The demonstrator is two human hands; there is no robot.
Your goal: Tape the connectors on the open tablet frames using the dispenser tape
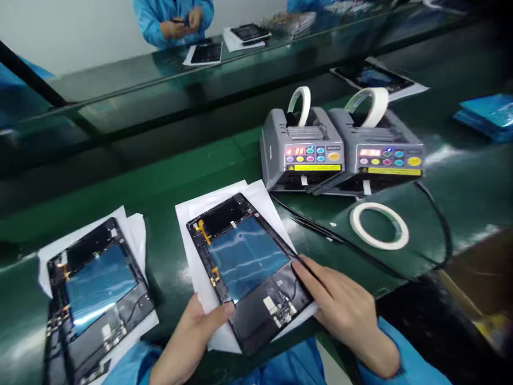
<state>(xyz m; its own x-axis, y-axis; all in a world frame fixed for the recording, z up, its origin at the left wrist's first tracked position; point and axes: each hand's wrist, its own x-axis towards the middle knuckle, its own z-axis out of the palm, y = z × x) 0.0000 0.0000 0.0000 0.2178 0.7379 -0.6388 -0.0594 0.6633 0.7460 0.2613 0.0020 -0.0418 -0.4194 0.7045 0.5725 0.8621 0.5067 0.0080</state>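
Note:
An opened tablet (256,321) with bare circuit boards and a blue-filmed battery (248,256) lies tilted over white paper sheets (182,219). My left hand (192,334) grips its lower left edge, thumb on top and the other fingers hidden beneath. On the right edge, my right hand (340,305) holds the same tablet, its fingers lying along the frame. A second opened tablet (140,310), also with a blue-filmed battery, rests on paper to the left, apart from my hands.
Two grey tape dispensers (302,144) with lit displays stand behind, each carrying a white tape roll. A loose tape roll (379,225) and black cables (360,256) lie to the right. Blue packets (487,115) sit far right. Across the bench, a person's hands (182,24) hold something small.

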